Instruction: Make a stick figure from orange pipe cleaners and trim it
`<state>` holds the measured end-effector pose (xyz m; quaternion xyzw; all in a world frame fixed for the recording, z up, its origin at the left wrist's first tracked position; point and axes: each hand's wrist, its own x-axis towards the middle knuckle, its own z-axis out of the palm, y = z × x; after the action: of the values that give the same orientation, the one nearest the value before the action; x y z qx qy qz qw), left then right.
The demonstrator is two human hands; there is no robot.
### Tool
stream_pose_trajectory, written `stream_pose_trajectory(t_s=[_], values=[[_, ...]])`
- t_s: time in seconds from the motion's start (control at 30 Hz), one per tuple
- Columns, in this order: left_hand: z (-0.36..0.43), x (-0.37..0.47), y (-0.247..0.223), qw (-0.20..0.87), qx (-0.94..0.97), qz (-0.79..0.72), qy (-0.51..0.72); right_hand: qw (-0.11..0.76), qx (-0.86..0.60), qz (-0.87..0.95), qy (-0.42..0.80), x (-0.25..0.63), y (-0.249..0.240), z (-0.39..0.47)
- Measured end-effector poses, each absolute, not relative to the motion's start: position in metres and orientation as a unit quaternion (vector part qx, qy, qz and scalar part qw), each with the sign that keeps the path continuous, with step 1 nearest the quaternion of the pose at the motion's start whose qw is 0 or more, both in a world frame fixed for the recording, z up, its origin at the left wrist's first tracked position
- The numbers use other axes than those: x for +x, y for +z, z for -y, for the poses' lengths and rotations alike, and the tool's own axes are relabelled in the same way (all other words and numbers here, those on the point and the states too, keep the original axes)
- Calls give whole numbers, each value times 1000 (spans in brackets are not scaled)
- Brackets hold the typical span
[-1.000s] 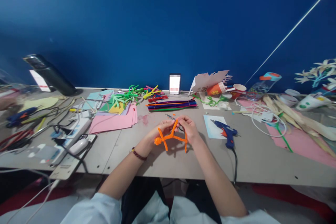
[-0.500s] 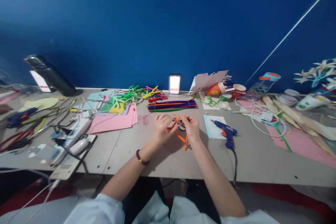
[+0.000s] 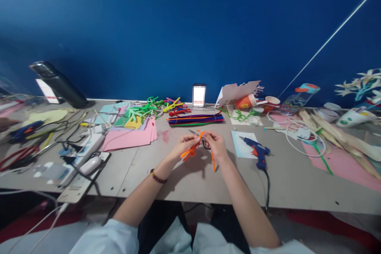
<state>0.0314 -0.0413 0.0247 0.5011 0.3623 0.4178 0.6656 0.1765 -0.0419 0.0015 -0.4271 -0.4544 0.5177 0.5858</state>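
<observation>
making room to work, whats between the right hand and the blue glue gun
In the head view, a narrow bare strip of tabletop beside the right hand, then a pale blue-and-white sheet, partly under the glue gun.

One left hand [image 3: 188, 145] and one right hand [image 3: 215, 145], one bracelet [image 3: 157, 177], one orange pipe-cleaner figure [image 3: 190, 152], one pair of scissors [image 3: 205, 144], one bundle of pipe cleaners [image 3: 196, 120], two glue guns [image 3: 260, 151] [image 3: 26, 131], one power strip [image 3: 85, 151], one computer mouse [image 3: 90, 165], one black flask [image 3: 61, 85].
</observation>
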Motion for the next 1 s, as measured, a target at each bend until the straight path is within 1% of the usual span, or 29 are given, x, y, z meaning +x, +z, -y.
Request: stream_pose_trajectory(t_s=[0.07, 0.13, 0.23, 0.3, 0.4, 0.5, 0.63, 0.8, 1.0], values=[[42, 31, 25, 725, 455, -325, 402, 582, -418, 456, 528, 176, 2, 44], [42, 31, 26, 761, 441, -283, 384, 576, -402, 462, 542, 175, 3, 46], [43, 32, 26, 791, 443, -230, 353, 551, -376, 462, 584, 173, 7, 50], [44, 32, 26, 795, 445, -227, 344, 544, -376, 455, 596, 172, 10, 51], [43, 33, 23, 783, 437, -269, 350, 581, -414, 435, 549, 172, 11, 49], [38, 33, 20, 752, 430, -306, 394, 619, -447, 402, 506, 173, 8, 45], [32, 27, 20, 718, 436, -294, 456, 646, -477, 357, 478, 175, 3, 40], [34, 25, 25, 733, 453, -269, 429, 681, -482, 297, 466, 180, 2, 38], [38, 33, 21, 673, 471, -354, 447, 689, -487, 285, 454, 182, 3, 36]])
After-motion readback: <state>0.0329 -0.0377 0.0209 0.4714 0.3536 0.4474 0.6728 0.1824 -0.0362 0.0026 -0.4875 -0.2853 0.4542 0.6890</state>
